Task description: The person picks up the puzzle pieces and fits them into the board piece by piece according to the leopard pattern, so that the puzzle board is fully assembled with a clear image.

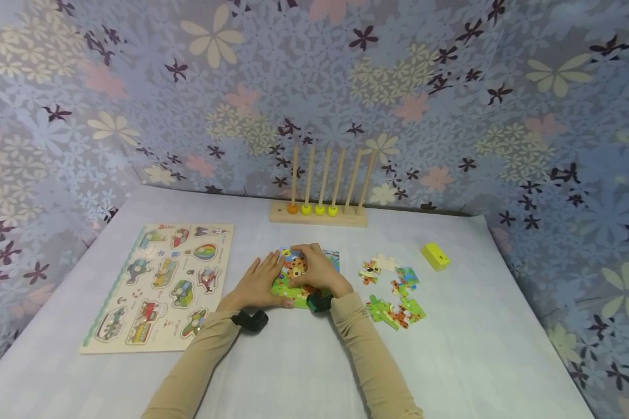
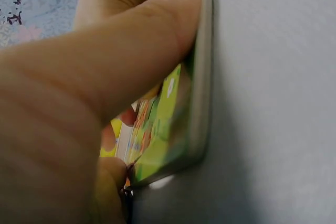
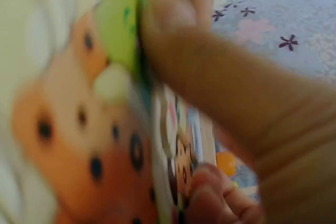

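Note:
A jigsaw board with a spotted cartoon animal on green lies in front of me, partly hidden by both hands. My left hand rests along its left side with the fingers extended. In the left wrist view that hand's thumb lies against the board's edge. My right hand is over the board's middle, thumb and fingers bent. In the right wrist view, its thumb presses the edge of a spotted jigsaw piece; the fingers lie beyond, and the piece's full outline is hidden.
Loose jigsaw pieces are scattered at the right, near a yellow block. A wooden picture puzzle board lies at the left. Behind stands a peg rack with orange and yellow beads, before a floral-patterned backdrop.

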`<action>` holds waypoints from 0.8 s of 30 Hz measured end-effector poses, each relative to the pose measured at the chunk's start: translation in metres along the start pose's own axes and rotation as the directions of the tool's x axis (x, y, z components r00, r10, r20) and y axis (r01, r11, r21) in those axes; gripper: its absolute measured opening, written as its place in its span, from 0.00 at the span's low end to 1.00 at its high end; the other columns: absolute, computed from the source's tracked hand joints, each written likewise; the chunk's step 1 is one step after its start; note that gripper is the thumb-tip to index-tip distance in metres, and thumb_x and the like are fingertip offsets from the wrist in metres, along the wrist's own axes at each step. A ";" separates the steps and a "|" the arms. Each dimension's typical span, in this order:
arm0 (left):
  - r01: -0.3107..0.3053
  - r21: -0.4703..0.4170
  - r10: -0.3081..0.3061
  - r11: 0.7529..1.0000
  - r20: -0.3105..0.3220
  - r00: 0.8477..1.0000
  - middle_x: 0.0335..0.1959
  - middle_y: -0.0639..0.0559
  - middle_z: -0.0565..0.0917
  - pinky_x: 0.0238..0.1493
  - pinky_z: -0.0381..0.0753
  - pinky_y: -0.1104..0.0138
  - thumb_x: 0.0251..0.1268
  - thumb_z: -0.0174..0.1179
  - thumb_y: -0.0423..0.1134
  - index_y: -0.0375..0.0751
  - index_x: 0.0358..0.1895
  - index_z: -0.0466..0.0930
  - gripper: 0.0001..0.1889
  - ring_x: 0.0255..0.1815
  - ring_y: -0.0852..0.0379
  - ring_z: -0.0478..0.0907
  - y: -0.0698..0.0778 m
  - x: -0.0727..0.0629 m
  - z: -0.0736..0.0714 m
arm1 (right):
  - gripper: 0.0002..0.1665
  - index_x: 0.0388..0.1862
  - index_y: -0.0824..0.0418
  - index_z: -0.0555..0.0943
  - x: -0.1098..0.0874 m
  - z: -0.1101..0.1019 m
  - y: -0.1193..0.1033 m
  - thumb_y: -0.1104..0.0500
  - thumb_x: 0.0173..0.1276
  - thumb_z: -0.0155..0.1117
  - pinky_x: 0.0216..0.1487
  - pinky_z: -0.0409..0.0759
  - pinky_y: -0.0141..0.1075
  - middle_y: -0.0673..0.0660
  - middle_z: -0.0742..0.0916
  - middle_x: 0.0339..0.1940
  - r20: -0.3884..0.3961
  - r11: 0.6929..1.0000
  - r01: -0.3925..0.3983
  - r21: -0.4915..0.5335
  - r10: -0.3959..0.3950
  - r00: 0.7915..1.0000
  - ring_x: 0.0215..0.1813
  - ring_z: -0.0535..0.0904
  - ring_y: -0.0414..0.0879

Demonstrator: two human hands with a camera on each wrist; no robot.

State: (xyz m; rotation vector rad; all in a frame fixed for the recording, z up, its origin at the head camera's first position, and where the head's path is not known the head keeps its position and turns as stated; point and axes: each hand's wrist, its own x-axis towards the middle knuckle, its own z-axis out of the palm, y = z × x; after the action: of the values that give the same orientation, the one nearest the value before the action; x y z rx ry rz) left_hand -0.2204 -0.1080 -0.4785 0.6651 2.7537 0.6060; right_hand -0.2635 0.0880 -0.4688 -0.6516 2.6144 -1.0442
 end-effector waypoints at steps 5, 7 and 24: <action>0.000 -0.007 0.000 1.000 -0.007 1.000 0.80 0.39 0.41 0.79 0.36 0.45 0.54 0.65 0.62 0.33 0.77 0.42 0.58 0.81 0.41 0.38 0.000 0.001 0.002 | 0.46 0.69 0.56 0.69 -0.001 0.005 -0.001 0.51 0.53 0.78 0.63 0.75 0.53 0.65 0.71 0.64 -0.052 0.999 -0.034 0.000 0.034 0.998 0.61 0.74 0.59; -0.005 -0.007 0.005 1.000 -0.007 1.000 0.80 0.38 0.42 0.79 0.37 0.45 0.54 0.65 0.62 0.33 0.77 0.42 0.58 0.81 0.41 0.38 0.000 0.001 0.002 | 0.45 0.70 0.56 0.69 -0.002 0.006 0.001 0.50 0.54 0.77 0.63 0.75 0.53 0.65 0.71 0.64 -0.053 0.999 -0.042 0.012 0.043 0.998 0.61 0.74 0.59; -0.014 -0.022 0.014 1.000 -0.022 1.000 0.80 0.37 0.42 0.79 0.37 0.44 0.53 0.67 0.61 0.36 0.77 0.45 0.56 0.81 0.39 0.39 0.004 -0.002 0.002 | 0.32 0.71 0.64 0.65 -0.048 -0.066 0.062 0.53 0.73 0.57 0.47 0.84 0.44 0.68 0.78 0.60 -0.189 0.932 -0.062 0.357 0.137 0.972 0.53 0.80 0.59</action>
State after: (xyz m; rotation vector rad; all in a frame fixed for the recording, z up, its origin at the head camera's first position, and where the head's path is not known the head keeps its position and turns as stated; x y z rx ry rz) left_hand -0.2167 -0.1056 -0.4780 0.6774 2.7602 0.6498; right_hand -0.2664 0.1902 -0.4615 -0.3356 2.4987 -1.5706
